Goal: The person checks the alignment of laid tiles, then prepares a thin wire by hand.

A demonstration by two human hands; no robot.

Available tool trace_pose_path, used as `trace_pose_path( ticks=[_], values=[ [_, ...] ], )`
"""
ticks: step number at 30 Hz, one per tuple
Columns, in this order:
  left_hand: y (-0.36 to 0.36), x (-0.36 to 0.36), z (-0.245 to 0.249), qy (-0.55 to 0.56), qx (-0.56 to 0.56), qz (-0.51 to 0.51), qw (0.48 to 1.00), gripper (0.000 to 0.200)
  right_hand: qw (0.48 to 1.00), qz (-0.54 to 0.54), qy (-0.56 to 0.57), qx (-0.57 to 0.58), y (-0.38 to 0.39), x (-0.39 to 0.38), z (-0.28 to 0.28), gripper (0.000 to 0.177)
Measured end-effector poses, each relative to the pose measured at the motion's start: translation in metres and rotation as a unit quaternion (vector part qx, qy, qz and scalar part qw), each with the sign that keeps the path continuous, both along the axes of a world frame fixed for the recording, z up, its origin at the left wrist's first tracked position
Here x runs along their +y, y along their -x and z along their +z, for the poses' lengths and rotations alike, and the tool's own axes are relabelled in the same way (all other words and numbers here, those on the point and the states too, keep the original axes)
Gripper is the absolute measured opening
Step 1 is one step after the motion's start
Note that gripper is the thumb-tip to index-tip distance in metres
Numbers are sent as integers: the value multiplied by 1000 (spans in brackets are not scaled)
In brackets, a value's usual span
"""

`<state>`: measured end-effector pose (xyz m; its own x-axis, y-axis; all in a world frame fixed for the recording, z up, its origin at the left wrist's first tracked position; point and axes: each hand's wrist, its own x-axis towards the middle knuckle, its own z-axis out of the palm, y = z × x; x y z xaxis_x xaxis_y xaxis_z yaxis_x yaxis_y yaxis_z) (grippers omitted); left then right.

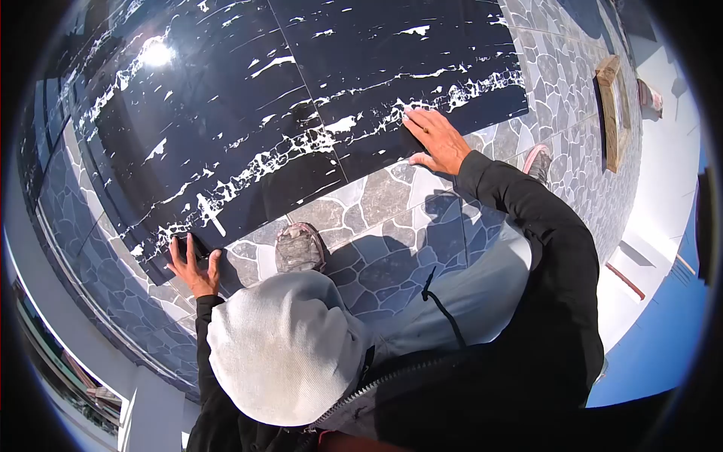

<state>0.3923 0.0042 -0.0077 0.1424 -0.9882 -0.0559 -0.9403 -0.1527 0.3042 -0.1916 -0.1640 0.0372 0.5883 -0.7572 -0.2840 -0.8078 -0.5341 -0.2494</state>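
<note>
A large glossy black panel with white marble-like veins lies in front of me, with a thin seam running across it. My left hand is at its near left corner, fingers spread and fingertips on the dark surface. Farther right, my right hand rests on the near edge, fingers stretched over the top and thumb apart. Neither hand is closed round anything. A white cross-shaped mark shows on the panel near my left hand.
Grey stone-patterned floor surrounds the panel. My shoes stand close to its near edge. A wooden frame-like piece is at the right, by a white wall. Bright sun reflects on the panel.
</note>
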Motion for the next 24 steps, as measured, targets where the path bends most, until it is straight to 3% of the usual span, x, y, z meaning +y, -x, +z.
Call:
trace_pose_path(
  ticks=[6, 19, 21, 23, 24],
  values=[
    [44, -5, -10, 63, 30, 6, 998, 69, 993, 115, -6, -9, -62, 4, -13, 72],
    [48, -7, 5, 41, 19, 27, 999, 66, 988, 148, 12, 36, -68, 0, 4, 72],
    [60, -14, 13, 30, 89, -6, 996, 61, 987, 150, -47, 16, -64, -14, 10, 69],
    [96, -36, 31, 3, 148, -101, 984, 59, 991, 88, -93, -25, -56, -32, 25, 52],
    [122, -48, 42, 9, 184, -132, 974, 57, 995, -12, -99, -18, -50, -35, 34, 47]
  ],
)
